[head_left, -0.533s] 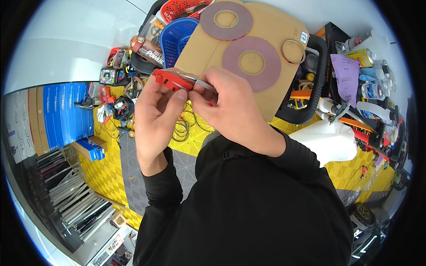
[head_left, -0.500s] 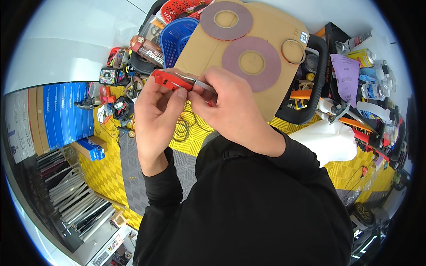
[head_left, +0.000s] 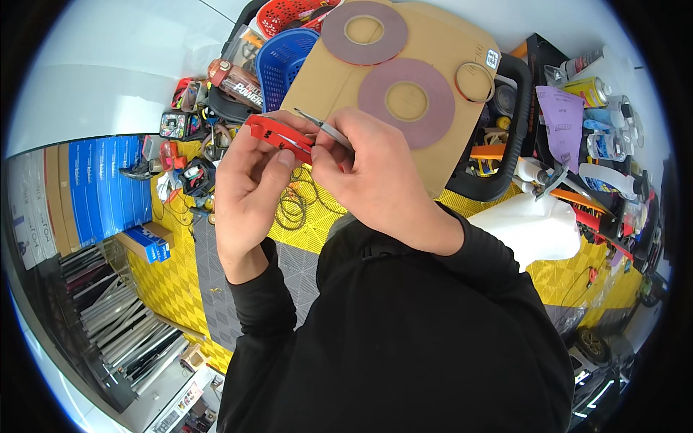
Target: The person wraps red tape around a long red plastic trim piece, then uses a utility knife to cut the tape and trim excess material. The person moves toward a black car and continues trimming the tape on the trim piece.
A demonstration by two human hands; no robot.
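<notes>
Level with the cardboard's near left corner, my left hand is closed on a curved red piece with black marks, its thumb pressed along the near side. My right hand grips a slim grey craft knife, whose thin pointed tip sticks out to the left above the red piece. The right thumb and fingertips also meet the red piece's right end; whether they pinch it is hidden. Beyond the hands, two wide rolls of tape, a near one and a far one, lie flat on brown cardboard.
A thin ring rests at the cardboard's right. Behind on the left stand a blue basket, a red basket and a drink bottle. A black cart handle and bottles line the right. Cable lies coiled on the yellow floor.
The knife's tip has swung up and away from the red piece and now shows above it. My left hand has shifted slightly left and down, still holding the piece.
</notes>
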